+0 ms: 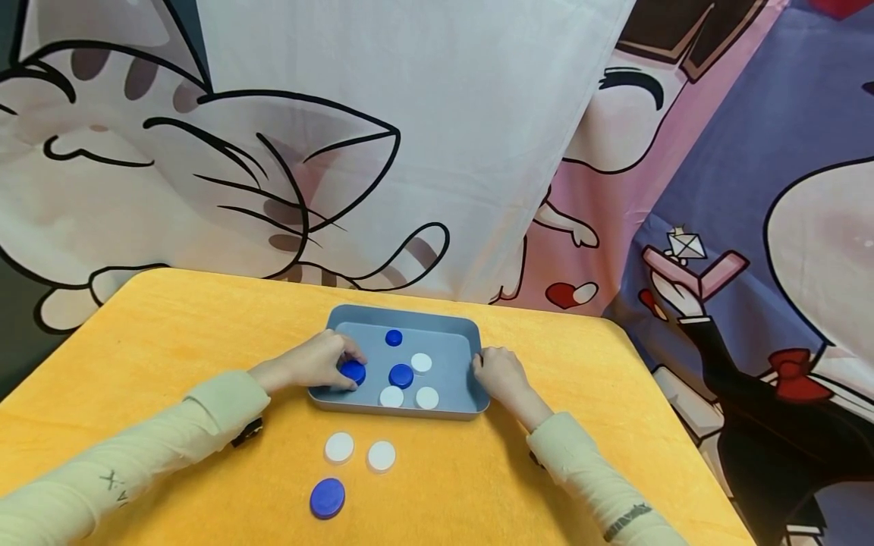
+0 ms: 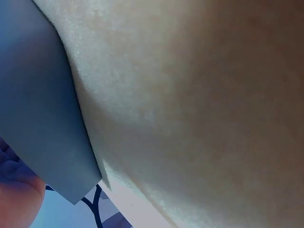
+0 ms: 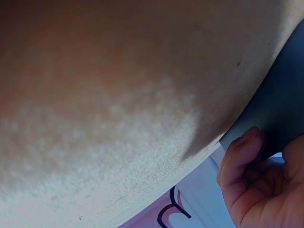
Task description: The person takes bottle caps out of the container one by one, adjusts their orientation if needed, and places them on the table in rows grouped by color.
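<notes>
A blue-grey tray [image 1: 410, 315] sits on the table, with round blue and white bottle caps lying in it. My left hand [image 1: 321, 360] reaches over its left side, thumb and fingers around a blue cap [image 1: 353, 371] at the tray floor. On the opposite side my right hand [image 1: 501, 373] grips the tray's right rim, its fingers curled over the edge. Between the hands lie a small blue cap [image 1: 394, 337], a larger blue cap [image 1: 401, 375] and three white caps [image 1: 421, 364]. In the left wrist view the hand [image 2: 19, 202] is mostly cut off; the cap is hidden there.
On the yellow table [image 1: 205, 326], nearer than the tray, are two white caps [image 1: 339, 447] and a blue cap [image 1: 328, 498]. A cartoon-printed cloth [image 1: 478, 114] hangs behind the table's far edge.
</notes>
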Demonstrator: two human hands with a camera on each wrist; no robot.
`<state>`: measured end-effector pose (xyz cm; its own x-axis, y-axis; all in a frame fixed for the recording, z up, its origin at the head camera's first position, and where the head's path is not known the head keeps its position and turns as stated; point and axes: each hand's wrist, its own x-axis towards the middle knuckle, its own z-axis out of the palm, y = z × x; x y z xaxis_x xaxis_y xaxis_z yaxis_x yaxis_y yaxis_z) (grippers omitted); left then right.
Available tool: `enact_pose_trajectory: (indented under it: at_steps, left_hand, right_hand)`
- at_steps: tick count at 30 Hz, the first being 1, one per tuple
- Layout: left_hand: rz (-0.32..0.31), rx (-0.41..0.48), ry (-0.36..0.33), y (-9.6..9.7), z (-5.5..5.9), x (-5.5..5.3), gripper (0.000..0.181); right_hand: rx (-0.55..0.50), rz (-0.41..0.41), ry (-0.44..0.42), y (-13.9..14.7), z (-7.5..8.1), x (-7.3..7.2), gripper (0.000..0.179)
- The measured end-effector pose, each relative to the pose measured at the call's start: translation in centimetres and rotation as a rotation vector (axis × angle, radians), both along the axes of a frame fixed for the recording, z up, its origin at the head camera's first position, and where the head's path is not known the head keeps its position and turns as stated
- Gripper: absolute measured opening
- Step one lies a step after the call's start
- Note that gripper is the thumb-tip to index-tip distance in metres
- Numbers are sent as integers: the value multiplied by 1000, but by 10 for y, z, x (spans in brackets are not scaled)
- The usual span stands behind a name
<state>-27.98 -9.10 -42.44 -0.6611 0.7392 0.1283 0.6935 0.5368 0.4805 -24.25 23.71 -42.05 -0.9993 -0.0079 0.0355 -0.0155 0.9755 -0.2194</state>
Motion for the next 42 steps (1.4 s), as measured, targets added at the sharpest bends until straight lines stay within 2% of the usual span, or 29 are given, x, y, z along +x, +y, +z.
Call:
enact_pose_trajectory:
  at_steps: [10,21,34,42]
  left_hand:
    - [29,65,-15,5,4,2,35]
    - [39,147,-68,14,14,10,37]
    - [8,272,-49,27,33,32,33]
    - [-56,352,-60,33,42,52,31]
  right_hand:
    - [2,2,4,0,0,0,36]
    - [6,-1,14,0,-1,1,36]
    - [36,1,14,0,-2,0,37]
    - [34,-3,17,0,-1,0,36]
